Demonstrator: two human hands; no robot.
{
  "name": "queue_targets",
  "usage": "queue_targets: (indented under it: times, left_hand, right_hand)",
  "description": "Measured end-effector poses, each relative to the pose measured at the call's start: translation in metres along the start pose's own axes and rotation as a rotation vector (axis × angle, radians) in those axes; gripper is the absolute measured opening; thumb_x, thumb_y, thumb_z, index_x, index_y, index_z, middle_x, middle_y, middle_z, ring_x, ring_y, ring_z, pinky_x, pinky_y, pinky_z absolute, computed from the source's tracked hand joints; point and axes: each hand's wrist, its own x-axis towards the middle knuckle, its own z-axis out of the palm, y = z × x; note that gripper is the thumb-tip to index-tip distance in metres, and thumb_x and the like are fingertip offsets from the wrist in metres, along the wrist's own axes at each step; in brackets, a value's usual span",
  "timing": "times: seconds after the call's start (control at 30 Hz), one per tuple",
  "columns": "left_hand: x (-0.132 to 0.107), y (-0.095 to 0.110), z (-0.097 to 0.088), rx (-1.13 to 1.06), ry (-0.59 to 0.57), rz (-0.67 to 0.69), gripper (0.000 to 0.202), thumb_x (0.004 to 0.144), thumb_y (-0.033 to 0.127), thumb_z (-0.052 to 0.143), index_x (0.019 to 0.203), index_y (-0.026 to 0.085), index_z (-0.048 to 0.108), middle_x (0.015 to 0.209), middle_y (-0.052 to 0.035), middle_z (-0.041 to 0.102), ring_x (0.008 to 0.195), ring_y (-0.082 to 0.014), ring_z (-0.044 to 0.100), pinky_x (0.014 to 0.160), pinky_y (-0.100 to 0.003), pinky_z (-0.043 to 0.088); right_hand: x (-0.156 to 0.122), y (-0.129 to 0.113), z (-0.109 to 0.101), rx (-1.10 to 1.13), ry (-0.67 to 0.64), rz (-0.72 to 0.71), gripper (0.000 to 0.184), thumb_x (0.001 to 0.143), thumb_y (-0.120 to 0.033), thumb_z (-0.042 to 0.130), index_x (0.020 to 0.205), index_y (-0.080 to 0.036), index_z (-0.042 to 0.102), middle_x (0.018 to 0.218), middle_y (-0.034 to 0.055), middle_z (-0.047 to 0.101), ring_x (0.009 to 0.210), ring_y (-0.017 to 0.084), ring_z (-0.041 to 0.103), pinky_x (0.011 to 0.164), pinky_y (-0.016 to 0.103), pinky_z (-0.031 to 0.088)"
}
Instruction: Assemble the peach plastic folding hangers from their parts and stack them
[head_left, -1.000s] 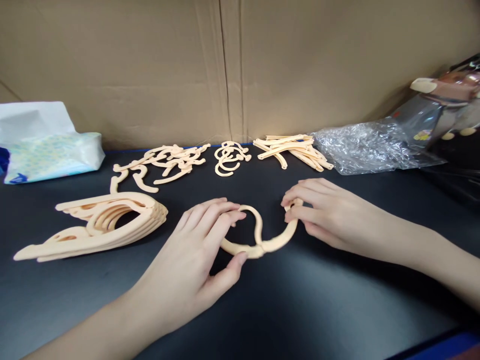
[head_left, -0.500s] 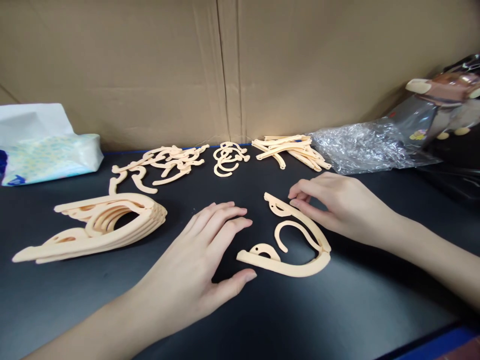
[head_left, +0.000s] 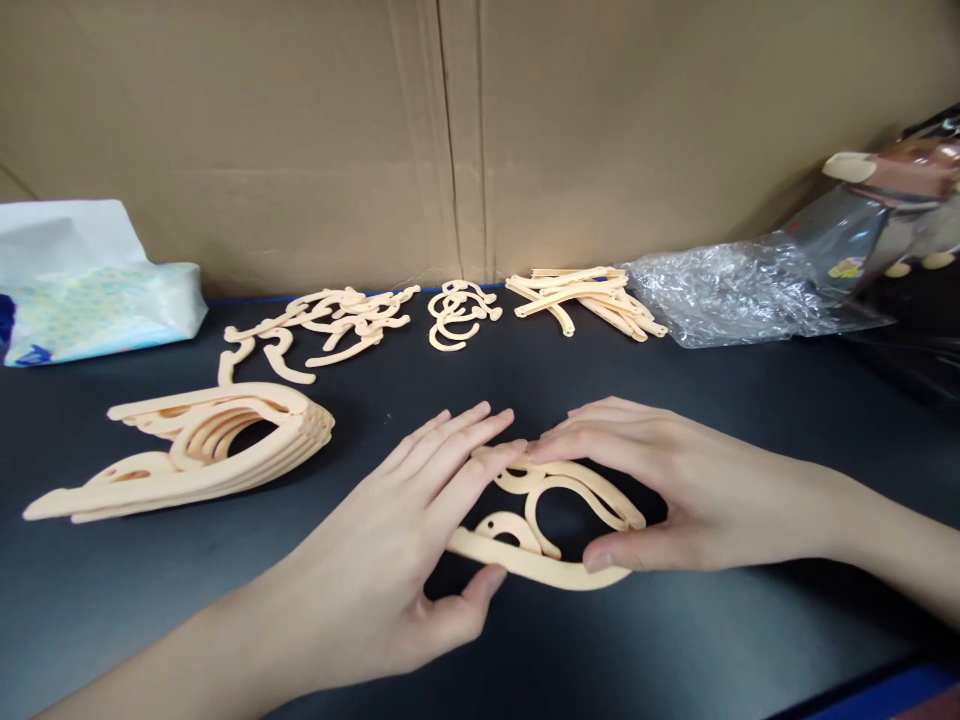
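A cream plastic folding hanger lies on the dark tabletop, its arms drawn close together and its curved hook between them. My right hand spans its joint end, thumb on the near arm and fingers over the far arm. At the arms' tips, my left hand has its thumb against the near arm and its index finger by the far arm's end, covering both tips. Left of my hands rests a nested stack of similar folded hangers.
Along the back lie a pile of curved hanger arms, a small heap of hooks and a pile of straighter arms. A tissue pack sits at left. Clear plastic bags are at right, before a cardboard wall.
My right hand has moved left and toward me onto the hanger. The hanger has shifted left and nearer, and its arms have come closer together. My left hand now meets its tips.
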Motion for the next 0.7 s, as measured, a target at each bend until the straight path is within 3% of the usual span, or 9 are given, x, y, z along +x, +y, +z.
queue_targets:
  times: [0.07, 0.13, 0.27, 0.37, 0.5, 0.7]
  left_hand:
    - [-0.001, -0.0011, -0.0003, -0.005, -0.035, 0.016, 0.072, 0.088, 0.039, 0.058, 0.148, 0.018, 0.025, 0.155, -0.0123, 0.031, 0.145, -0.0281, 0.024, 0.117, -0.052, 0.028]
    - [-0.0014, -0.0024, -0.0004, -0.019, -0.066, 0.031, 0.077, 0.088, 0.046, 0.059, 0.149, 0.018, 0.021, 0.155, -0.0128, 0.031, 0.144, -0.0276, 0.027, 0.117, -0.05, 0.03]
    - [0.0001, -0.0034, -0.0012, -0.07, -0.075, 0.032, 0.069, 0.093, 0.041, 0.056, 0.149, 0.021, 0.02, 0.148, -0.0105, 0.043, 0.137, -0.0232, 0.039, 0.112, -0.043, 0.038]
    - [0.0018, -0.0028, -0.0028, -0.117, -0.065, 0.02, 0.053, 0.094, 0.035, 0.056, 0.14, 0.024, 0.034, 0.143, -0.0074, 0.048, 0.133, -0.0208, 0.042, 0.109, -0.038, 0.041]
    - [0.0021, -0.0025, -0.0045, -0.088, -0.036, 0.075, 0.025, 0.096, 0.026, 0.052, 0.121, 0.026, 0.052, 0.144, -0.0042, 0.046, 0.134, -0.0203, 0.04, 0.112, -0.038, 0.035]
    - [0.0014, -0.006, -0.0033, -0.019, 0.004, 0.143, 0.015, 0.098, 0.029, 0.05, 0.106, 0.026, 0.062, 0.14, -0.0047, 0.05, 0.133, -0.0218, 0.042, 0.109, -0.038, 0.034]
  right_hand:
    - [-0.0003, -0.0016, 0.002, -0.005, 0.013, -0.045, 0.055, 0.086, -0.039, 0.069, 0.133, -0.019, 0.049, 0.127, 0.0078, 0.062, 0.12, 0.02, 0.053, 0.101, 0.035, 0.042]
    - [-0.0002, -0.0038, 0.0034, -0.042, 0.048, -0.099, 0.04, 0.092, -0.036, 0.061, 0.126, -0.017, 0.054, 0.125, 0.0094, 0.062, 0.12, 0.02, 0.052, 0.102, 0.035, 0.041]
    - [0.0003, -0.0069, 0.0046, -0.146, 0.053, -0.156, 0.018, 0.097, -0.026, 0.05, 0.101, -0.018, 0.066, 0.125, 0.0113, 0.059, 0.122, 0.021, 0.049, 0.102, 0.037, 0.04]
    - [0.0005, -0.0068, 0.0055, -0.143, 0.003, -0.156, 0.018, 0.096, -0.026, 0.052, 0.093, -0.02, 0.068, 0.131, 0.0098, 0.055, 0.124, 0.021, 0.047, 0.103, 0.037, 0.039]
    - [0.0001, -0.0048, 0.0072, -0.128, 0.02, -0.16, 0.019, 0.096, -0.027, 0.052, 0.095, -0.022, 0.071, 0.137, 0.0085, 0.053, 0.127, 0.02, 0.045, 0.106, 0.038, 0.037]
    - [-0.0005, -0.0019, 0.0097, -0.157, 0.023, -0.172, 0.022, 0.097, -0.028, 0.052, 0.103, -0.021, 0.072, 0.14, 0.0095, 0.051, 0.13, 0.022, 0.043, 0.106, 0.039, 0.036]
